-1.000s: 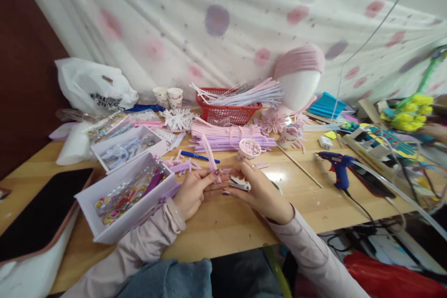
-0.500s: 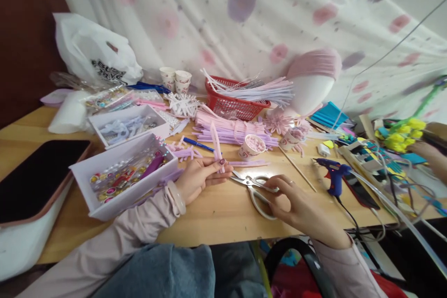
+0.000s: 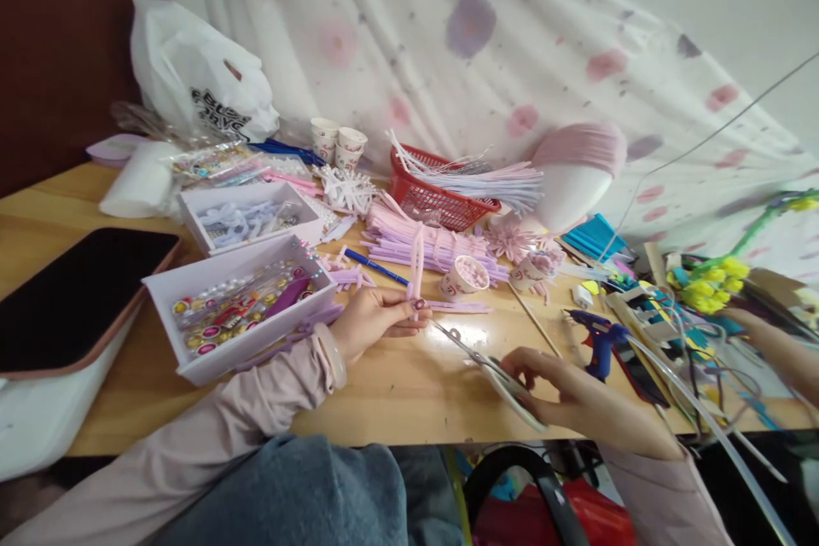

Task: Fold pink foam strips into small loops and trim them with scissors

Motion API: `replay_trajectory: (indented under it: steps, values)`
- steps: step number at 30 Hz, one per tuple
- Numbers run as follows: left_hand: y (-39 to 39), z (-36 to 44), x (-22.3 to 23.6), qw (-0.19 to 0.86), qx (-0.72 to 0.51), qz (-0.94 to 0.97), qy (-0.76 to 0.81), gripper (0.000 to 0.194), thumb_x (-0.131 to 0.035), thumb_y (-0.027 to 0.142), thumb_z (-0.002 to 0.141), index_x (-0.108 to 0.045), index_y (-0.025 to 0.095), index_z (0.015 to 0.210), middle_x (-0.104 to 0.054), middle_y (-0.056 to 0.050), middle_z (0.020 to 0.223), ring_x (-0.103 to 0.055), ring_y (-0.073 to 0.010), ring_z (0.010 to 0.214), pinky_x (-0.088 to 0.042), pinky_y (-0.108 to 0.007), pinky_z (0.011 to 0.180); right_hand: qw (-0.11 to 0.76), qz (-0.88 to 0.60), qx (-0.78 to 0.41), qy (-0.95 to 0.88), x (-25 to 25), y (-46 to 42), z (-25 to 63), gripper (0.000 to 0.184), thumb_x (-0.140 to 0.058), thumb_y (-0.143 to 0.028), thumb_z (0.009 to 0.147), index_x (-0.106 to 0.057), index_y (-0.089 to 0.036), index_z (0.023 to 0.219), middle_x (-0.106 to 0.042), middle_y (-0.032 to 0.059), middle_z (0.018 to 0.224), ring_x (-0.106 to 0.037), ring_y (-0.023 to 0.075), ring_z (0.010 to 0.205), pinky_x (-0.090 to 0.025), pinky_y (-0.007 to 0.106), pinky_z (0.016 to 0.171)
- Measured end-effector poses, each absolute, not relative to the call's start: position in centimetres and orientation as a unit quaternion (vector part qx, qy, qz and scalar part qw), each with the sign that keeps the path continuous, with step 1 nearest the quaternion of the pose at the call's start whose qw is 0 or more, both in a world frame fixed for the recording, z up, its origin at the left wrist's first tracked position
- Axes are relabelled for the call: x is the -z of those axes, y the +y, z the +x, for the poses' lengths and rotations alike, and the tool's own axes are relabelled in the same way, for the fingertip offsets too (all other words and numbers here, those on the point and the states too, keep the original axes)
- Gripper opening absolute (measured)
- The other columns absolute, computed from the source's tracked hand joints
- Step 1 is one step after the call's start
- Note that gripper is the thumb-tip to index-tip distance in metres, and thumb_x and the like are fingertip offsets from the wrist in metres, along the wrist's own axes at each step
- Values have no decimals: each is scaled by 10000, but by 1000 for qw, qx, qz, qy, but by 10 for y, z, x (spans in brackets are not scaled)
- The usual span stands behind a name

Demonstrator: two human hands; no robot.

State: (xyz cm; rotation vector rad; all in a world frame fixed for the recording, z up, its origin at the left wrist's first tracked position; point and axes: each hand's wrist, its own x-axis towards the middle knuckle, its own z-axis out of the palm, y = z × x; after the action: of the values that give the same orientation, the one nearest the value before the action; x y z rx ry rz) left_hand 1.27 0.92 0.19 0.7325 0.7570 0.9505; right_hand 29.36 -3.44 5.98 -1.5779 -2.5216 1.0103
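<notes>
Here the left hand (image 3: 374, 320) is pinching a pink fuzzy loop (image 3: 416, 263) upright above the tabletop (image 3: 397, 401), fingers gripping its base — and the right hand (image 3: 566, 392) is grasping scissors (image 3: 481, 358) by the handles, blades pointing toward the left hand. Just beyond, a paper cup (image 3: 455, 283) is holding pink pieces beside bundled stems (image 3: 409, 239) — a blue glue gun (image 3: 600, 343) is resting off right.

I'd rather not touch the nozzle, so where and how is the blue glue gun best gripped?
Probably by the handle of the blue glue gun, from the near side: the handle points toward the table's near edge, while the nozzle points left. The right hand is the closer one, but holds the scissors.
</notes>
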Motion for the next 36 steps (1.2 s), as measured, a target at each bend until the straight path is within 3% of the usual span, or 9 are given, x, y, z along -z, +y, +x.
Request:
replay_trajectory:
  steps: [3, 5, 9, 12, 16, 21, 28, 36]
  values:
    - [9, 13, -1, 758, -433, 348, 341, 229, -761, 280, 636, -727, 130, 805, -731, -102, 875, -689, -182, 727, -548, -289, 717, 84, -481, -492, -720, -62, -44, 311, 364, -539, -462, 807, -543, -193, 1053, -587, 118, 1017, -564, 248, 922, -437, 410, 827]
    - [8, 14, -1, 760, -425, 356, 338, 212, -759, 275, 635, -731, 130, 786, -734, -95, 850, -688, -175, 715, -547, -284, 718, 156, -481, -551, -663, -56, -47, 314, 450, -578, -525, 751, -504, -208, 1062, -570, 117, 983, -578, 254, 881, -449, 418, 790]
    - [8, 13, -2, 757, -414, 376, 338, 215, -764, 272, 618, -733, 115, 760, -736, -97, 803, -688, -184, 741, -539, -289, 745, 212, -483, -563, -636, -44, -39, 298, 476, -625, -550, 681, -479, -234, 1006, -516, 70, 834, -543, 202, 699, -461, 349, 619]
    - [10, 11, -2, 752, -415, 381, 343, 235, -767, 282, 606, -733, 114, 766, -736, -96, 782, -689, -188, 730, -539, -296, 738, 233, -445, -526, -686, -48, -28, 278, 527, -583, -665, 652, -476, -249, 957, -476, 45, 786, -495, 184, 658, -446, 330, 592]
    - [13, 11, 0, 732, -426, 405, 344, 169, -759, 246, 609, -736, 127, 728, -729, -70, 701, -682, -166, 658, -540, -251, 654, 161, -414, -433, -784, -63, -20, 257, 659, -480, -771, 646, -425, -232, 1022, -481, 58, 867, -483, 199, 746, -438, 363, 724]
    - [10, 12, -3, 750, -379, 440, 317, 82, -721, 205, 642, -736, 142, 691, -730, -68, 714, -680, -156, 633, -528, -229, 617, 61, -447, -306, -838, -71, -13, 243, 633, -638, -669, 608, -426, -195, 971, -470, 54, 892, -458, 189, 790, -415, 337, 740]
    - [8, 4, -4, 822, -267, 437, 249, 144, -669, 279, 697, -737, 183, 780, -738, -86, 815, -681, -175, 616, -515, -256, 588, 14, -317, -513, -798, -72, 5, 232, 691, -515, -751, 642, -409, -179, 1014, -477, 43, 841, -441, 154, 710, -401, 307, 665]
    - [9, 3, -3, 853, -221, 406, 240, 122, -651, 244, 713, -735, 164, 749, -731, -72, 690, -678, -160, 614, -517, -233, 619, 3, -324, -601, -730, -70, 12, 236, 641, -651, -627, 627, -403, -175, 1007, -468, 38, 857, -480, 145, 721, -437, 300, 647]
